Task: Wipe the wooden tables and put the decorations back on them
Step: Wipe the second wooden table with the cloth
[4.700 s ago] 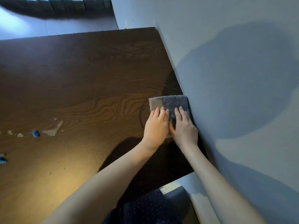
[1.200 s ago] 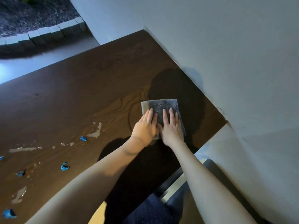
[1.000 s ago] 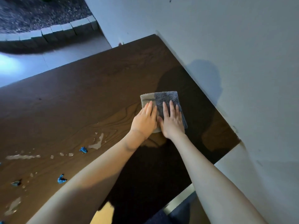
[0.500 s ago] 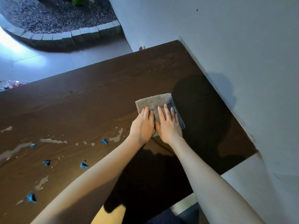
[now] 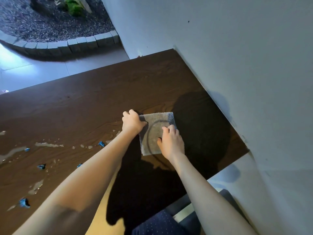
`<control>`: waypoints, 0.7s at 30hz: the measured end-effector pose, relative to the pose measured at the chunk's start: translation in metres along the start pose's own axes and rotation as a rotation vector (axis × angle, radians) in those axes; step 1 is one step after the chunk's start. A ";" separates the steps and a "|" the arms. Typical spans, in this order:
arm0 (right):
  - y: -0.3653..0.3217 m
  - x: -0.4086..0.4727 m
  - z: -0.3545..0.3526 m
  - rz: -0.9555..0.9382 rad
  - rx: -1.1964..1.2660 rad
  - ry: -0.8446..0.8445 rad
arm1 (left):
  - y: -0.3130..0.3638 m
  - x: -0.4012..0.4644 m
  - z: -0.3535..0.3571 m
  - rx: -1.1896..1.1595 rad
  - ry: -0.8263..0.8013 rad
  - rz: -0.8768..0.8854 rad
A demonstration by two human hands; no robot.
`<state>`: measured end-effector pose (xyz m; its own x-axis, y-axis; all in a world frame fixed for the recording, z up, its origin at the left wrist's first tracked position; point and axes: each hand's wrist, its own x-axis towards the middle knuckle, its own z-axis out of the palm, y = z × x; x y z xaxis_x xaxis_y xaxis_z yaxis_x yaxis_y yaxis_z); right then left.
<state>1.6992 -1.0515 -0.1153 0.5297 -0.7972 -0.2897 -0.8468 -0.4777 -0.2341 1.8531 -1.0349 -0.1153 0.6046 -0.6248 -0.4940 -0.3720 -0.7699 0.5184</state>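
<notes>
A folded grey cloth (image 5: pixel 155 133) lies flat on the dark wooden table (image 5: pixel 84 107), near its right end by the wall. My left hand (image 5: pixel 133 122) grips the cloth's far left corner with curled fingers. My right hand (image 5: pixel 171 142) pinches the cloth's right edge, fingers bent on top of it. A curved dark line runs across the cloth's top face.
Pale wet smears (image 5: pixel 49 145) and several small blue scraps (image 5: pixel 101 143) lie across the table's left half. A white wall (image 5: pixel 237 56) borders the table on the right. A stone-edged gravel bed (image 5: pixel 67 44) is on the floor beyond. A dark blue seat (image 5: pixel 160 224) sits below.
Both hands went from pressing flat on the cloth to curling round its edges. My left hand moved to the far left corner, and the view shifted left along the table.
</notes>
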 end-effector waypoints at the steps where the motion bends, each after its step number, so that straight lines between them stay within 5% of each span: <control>1: 0.000 0.002 -0.001 0.004 0.022 -0.001 | 0.002 0.004 -0.001 -0.069 -0.039 -0.046; 10: -0.023 0.019 0.013 0.145 0.135 -0.123 | 0.009 0.012 0.005 -0.304 -0.139 -0.035; 16: -0.033 0.029 0.027 0.240 0.252 0.072 | 0.027 0.016 0.001 -0.571 -0.276 0.031; 21: -0.021 0.071 0.027 0.163 0.236 -0.065 | 0.021 0.025 -0.016 -0.718 -0.297 -0.007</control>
<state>1.7553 -1.0878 -0.1564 0.3962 -0.8275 -0.3979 -0.8904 -0.2405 -0.3865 1.8719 -1.0648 -0.1059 0.3539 -0.7070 -0.6123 0.2395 -0.5644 0.7900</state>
